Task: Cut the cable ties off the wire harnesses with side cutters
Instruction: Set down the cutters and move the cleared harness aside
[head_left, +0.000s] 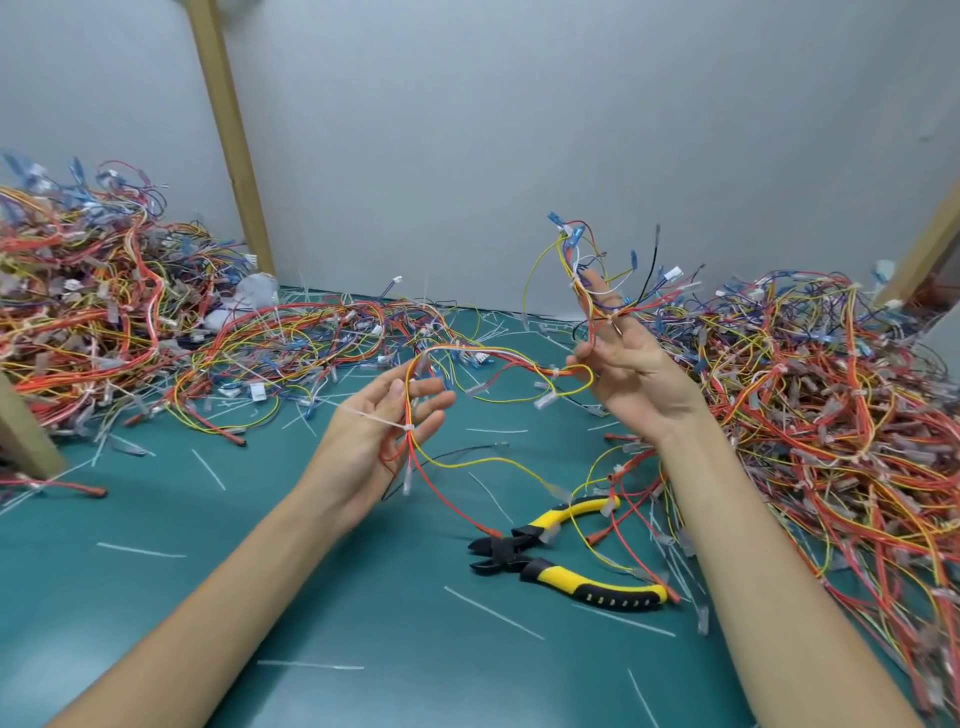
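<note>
Left hand (374, 441) (at the cable tie (409, 427)) and right hand (626, 376) are gripping my harness (540, 369), side cutters (511, 555) lying nearer the right.

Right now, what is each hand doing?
Left hand: holding the wire harness near a cable tie.
Right hand: pinching the wire harness higher up.

The wire harness (498, 358) stretches between my left hand (374, 436) and right hand (628, 379). Both hold it above the table (311, 597), the right one higher and farther back. The side cutters (561, 556) lie on the table below, nearer me, just left of my right forearm. The left pile (93, 312) sits far left, the right pile (831, 415) along the right edge, and the wall (519, 130) stands behind.
</note>
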